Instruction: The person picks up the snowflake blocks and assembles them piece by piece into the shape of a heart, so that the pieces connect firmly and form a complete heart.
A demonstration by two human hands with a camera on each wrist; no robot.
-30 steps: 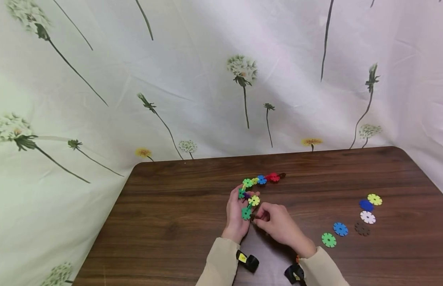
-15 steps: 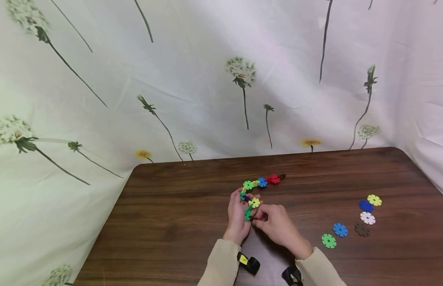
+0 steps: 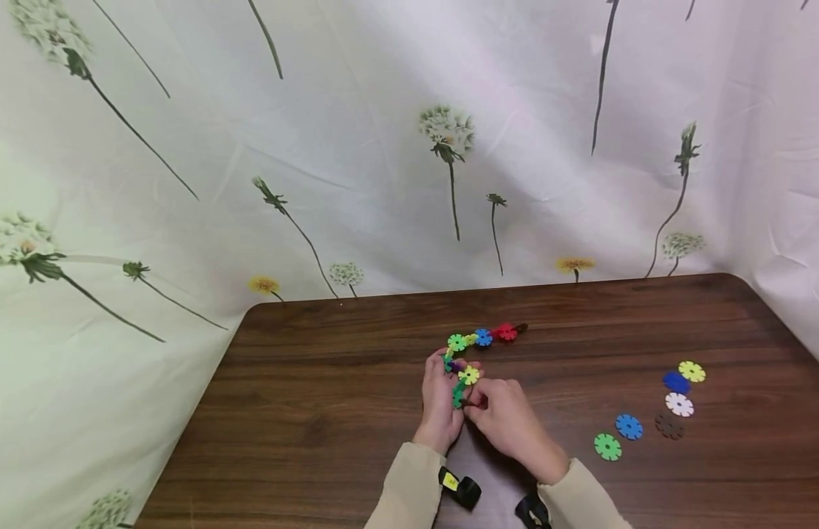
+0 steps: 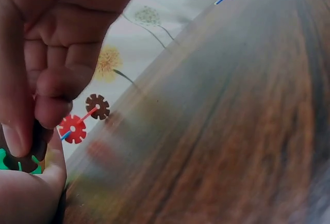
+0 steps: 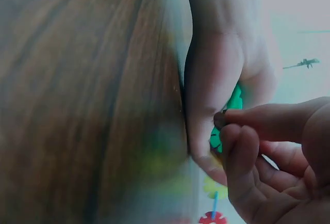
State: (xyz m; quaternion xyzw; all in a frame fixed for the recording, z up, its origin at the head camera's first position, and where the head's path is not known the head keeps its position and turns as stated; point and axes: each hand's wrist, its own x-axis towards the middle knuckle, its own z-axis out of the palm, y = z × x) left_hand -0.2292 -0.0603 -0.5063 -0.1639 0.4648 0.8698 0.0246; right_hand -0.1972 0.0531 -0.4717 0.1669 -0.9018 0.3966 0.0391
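Observation:
In the head view my left hand (image 3: 438, 408) holds a chain of interlocked notched plastic discs along its palm and fingers. From a green disc (image 3: 458, 397) at the near end, the chain runs past a yellow disc (image 3: 469, 375), a light green disc (image 3: 457, 342) and a blue disc (image 3: 483, 337). Red discs (image 3: 507, 332) and a brown one (image 3: 521, 328) form its far end. Between thumb and fingertips my right hand (image 3: 511, 422) pinches another brown disc (image 5: 220, 119), held against the near green disc. Fingers partly hide that contact, so I cannot tell whether the notches are joined.
Loose discs lie on the wooden table (image 3: 303, 411) to the right: green (image 3: 607, 447), light blue (image 3: 629, 426), brown (image 3: 670, 425), white (image 3: 679, 404), dark blue (image 3: 676, 381) and yellow (image 3: 692, 371). A dandelion-print cloth (image 3: 383, 184) hangs behind the table.
My right hand has shifted slightly left, pressing the brown disc closer to the green one. That green disc has turned to show more of its edge. The loose discs have stayed put.

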